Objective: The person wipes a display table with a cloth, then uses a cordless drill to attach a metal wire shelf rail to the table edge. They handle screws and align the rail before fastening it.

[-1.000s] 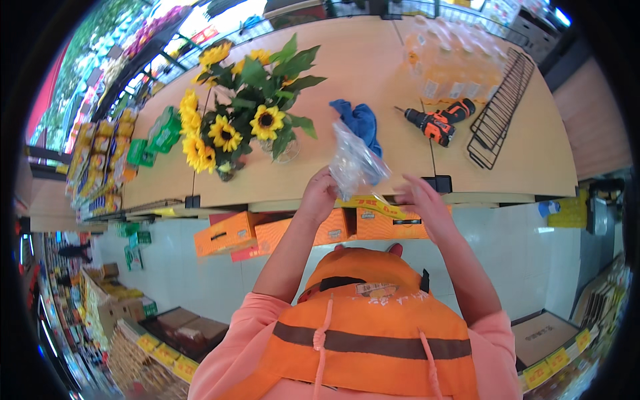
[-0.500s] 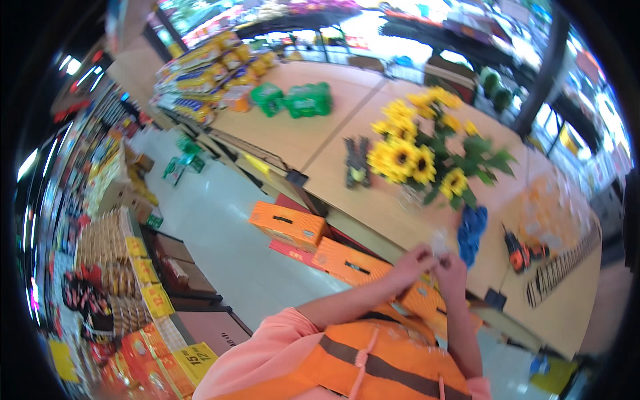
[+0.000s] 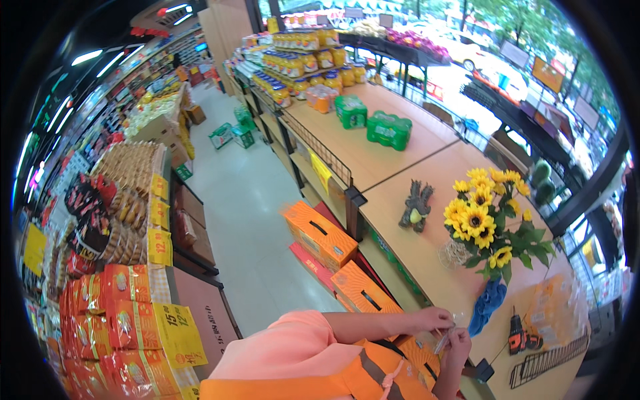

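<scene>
My left hand (image 3: 433, 320) and my right hand (image 3: 457, 344) are close together at the table's front edge. Their fingers are pinched on a small piece of clear, crinkled plastic (image 3: 441, 341). It looks like a thin wrapper or bag, though its exact kind is too small to tell. Just beyond lies a crumpled blue cloth (image 3: 488, 307). A bunch of artificial-looking sunflowers (image 3: 479, 220) stands behind the cloth, beside a clear wire-like or glass holder (image 3: 454, 254). A dark grey figure (image 3: 416, 208) with a yellowish patch lies farther left on the wooden tabletop (image 3: 393, 190).
An orange and black power drill (image 3: 517, 337), a dark wire rack (image 3: 550, 363) and clear-wrapped orange packs (image 3: 555, 310) lie at the right. Green packs (image 3: 389, 131) and stacked yellow jars (image 3: 300, 63) are farther back. Orange boxes (image 3: 320, 235) stand below the table edge; shelves of goods line the left.
The view has swung left and upward, so the table and flowers appear farther right and lower. My hands stay together on the clear plastic, now with a little more space between them.
</scene>
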Tool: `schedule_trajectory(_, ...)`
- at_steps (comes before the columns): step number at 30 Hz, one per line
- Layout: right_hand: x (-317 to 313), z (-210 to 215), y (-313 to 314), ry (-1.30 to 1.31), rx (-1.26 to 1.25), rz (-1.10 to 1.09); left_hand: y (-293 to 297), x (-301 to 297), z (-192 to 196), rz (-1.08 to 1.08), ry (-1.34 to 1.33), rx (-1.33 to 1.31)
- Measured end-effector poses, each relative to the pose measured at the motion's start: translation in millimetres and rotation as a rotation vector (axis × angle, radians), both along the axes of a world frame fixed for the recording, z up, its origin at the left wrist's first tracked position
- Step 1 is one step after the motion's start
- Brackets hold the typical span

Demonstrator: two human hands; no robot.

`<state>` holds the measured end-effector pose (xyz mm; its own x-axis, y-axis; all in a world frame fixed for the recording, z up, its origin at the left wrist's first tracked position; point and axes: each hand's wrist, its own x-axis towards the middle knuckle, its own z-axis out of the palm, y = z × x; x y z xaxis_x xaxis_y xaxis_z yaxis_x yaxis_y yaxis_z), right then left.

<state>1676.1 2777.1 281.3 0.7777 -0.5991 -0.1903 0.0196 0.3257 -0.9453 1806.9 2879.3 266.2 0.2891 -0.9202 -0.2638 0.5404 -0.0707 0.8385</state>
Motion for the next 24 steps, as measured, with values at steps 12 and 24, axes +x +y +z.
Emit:
schedule_trajectory(12, -18.8, 5.7, -22.2, 0.003, -0.08, 0.074, -20.6, -23.4, -1.4, 0.015, -0.049, -0.04)
schedule_trajectory(24, -4.9, -3.7, -41.6, 0.019, 0.052, 0.138, -20.7, -27.6, -1.7, 0.112, 0.07, -0.069)
